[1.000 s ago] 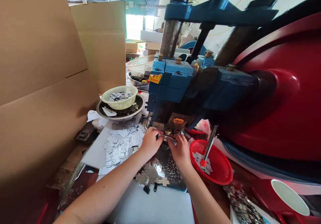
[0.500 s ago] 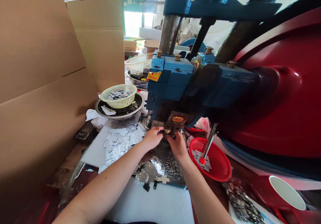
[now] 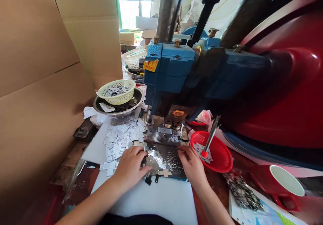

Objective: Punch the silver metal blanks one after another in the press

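My left hand [image 3: 131,166] is open, thumb and fingers apart, at the left edge of a dark metal plate [image 3: 161,147]. Thin silvery metal pieces [image 3: 154,161] lie on that plate close to its fingertips. My right hand [image 3: 191,162] rests by the plate's right edge, fingers loosely bent and apart, with nothing seen in it. Beyond both hands, a small flat metal piece [image 3: 164,130] lies on the round die [image 3: 164,137] beneath the blue press head [image 3: 171,67]. Many small bits [image 3: 173,159] are scattered on the plate's right half.
Flat metal blanks [image 3: 121,137] are heaped at the left. Behind them a cream basket [image 3: 117,99] sits in a metal bowl [image 3: 136,109]. Right of the press are a red basket [image 3: 224,157], a metal rod with a red end [image 3: 211,136], a red mug [image 3: 275,181] and a large red wheel [image 3: 290,94].
Both hands have come back from the die toward me and spread apart. The flat piece on the die now shows. The view has tilted down a little.
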Demonstrator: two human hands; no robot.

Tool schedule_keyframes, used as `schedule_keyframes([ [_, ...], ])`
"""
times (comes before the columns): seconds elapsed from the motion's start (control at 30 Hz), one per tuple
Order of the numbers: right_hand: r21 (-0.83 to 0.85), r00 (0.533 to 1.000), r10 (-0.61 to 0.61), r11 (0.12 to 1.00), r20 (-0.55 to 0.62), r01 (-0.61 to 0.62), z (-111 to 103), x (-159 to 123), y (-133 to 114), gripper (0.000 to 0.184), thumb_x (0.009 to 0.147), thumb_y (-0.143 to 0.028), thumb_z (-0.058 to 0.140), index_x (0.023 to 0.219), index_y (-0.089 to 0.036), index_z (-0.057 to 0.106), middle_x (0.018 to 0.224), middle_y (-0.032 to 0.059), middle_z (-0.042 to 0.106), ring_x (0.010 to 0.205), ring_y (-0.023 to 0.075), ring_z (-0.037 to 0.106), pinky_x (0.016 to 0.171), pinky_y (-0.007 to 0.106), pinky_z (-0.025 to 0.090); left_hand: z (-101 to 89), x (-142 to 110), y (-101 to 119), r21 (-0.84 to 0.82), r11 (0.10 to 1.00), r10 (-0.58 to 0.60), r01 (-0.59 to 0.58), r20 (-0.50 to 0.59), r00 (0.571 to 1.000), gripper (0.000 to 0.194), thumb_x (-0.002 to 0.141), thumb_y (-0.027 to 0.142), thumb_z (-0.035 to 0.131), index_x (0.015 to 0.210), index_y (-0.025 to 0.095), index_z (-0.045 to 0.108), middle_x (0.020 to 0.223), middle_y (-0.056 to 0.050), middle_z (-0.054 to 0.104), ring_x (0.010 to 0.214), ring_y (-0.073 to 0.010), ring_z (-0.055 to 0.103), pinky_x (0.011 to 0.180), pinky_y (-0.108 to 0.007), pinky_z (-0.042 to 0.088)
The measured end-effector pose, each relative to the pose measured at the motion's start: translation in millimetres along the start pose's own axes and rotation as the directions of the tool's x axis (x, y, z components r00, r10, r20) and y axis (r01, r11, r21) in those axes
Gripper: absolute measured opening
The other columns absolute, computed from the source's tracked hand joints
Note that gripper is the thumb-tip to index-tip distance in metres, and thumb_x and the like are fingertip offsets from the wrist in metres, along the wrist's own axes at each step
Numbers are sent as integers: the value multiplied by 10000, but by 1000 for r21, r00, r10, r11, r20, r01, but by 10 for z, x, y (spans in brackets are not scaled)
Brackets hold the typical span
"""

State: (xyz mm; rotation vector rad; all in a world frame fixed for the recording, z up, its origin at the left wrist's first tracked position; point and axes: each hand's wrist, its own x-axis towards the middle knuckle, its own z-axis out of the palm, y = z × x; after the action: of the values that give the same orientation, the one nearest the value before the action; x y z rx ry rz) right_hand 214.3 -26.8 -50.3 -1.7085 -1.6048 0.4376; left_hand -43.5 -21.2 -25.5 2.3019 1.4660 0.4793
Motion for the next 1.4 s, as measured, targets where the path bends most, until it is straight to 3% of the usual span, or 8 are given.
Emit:
schedule_keyframes([
  [0.17, -223, 993, -112, 970, -30, 102, 62, 25, 19, 238, 883, -321, 443, 929, -196, 640, 972, 75, 634, 916, 229, 587, 820, 384, 463, 150, -38, 97, 25, 998, -63, 65, -59, 996, 151, 738, 276, 688, 879, 242, 646, 1139, -38, 578, 1057, -277, 519, 901, -446, 393],
  [0.3, -411, 976, -217, 892, -21, 189, 115, 81, 3, 257, 893, -287, 445, 1023, -195, 646, 1002, 79, 632, 926, 246, 561, 805, 389, 458, 146, -50, 140, -2, 995, -97, 98, -78, 992, 131, 747, 243, 670, 874, 238, 635, 1127, -31, 579, 1056, -261, 523, 907, -438, 390],
  [0.47, -532, 966, -259, 817, 7, 223, 131, 92, 12, 262, 891, -276, 467, 1064, -209, 653, 979, 69, 633, 918, 258, 542, 740, 368, 456, 138, -112, 94, -3, 991, -134, 134, -93, 987, 115, 755, 262, 657, 862, 235, 624, 1113, -33, 579, 1061, -263, 516, 905, -444, 389],
  [0.57, -523, 961, -276, 817, 13, 241, 130, 81, 29, 249, 895, -274, 465, 1030, -202, 661, 980, 69, 630, 922, 246, 539, 759, 358, 455, 144, -139, 65, -10, 991, -135, 135, -92, 987, 74, 756, 243, 647, 820, 224, 616, 1097, -40, 581, 1066, -262, 514, 905, -434, 397],
  [0.8, -461, 968, -251, 860, -6, 220, 152, 109, 88, 275, 907, -284, 438, 1078, -182, 629, 1012, 77, 633, 938, 237, 552, 775, 360, 465, 167, -154, 73, -34, 998, -48, 45, -81, 996, 172, 784, 245, 597, 952, 254, 633, 1128, -41, 570, 1065, -258, 515, 924, -433, 403],
  [1.27, -507, 950, -309, 825, -37, 248, 128, 91, 104, 267, 915, -299, 431, 982, -211, 674, 954, 67, 646, 892, 217, 571, 751, 335, 455, 104, -104, 71, -90, 993, -87, 81, -66, 994, 26, 760, 195, 622, 779, 212, 627, 1034, -50, 599, 1009, -246, 535, 871, -404, 428],
  [1.4, -442, 947, -312, 862, -74, 250, 129, 100, 117, 263, 916, -278, 425, 895, -198, 674, 927, 73, 648, 883, 214, 572, 780, 349, 445, 106, -92, 66, -137, 987, -95, 87, -46, 994, 18, 770, 201, 612, 760, 212, 621, 950, -36, 619, 919, -226, 555, 819, -378, 440],
])
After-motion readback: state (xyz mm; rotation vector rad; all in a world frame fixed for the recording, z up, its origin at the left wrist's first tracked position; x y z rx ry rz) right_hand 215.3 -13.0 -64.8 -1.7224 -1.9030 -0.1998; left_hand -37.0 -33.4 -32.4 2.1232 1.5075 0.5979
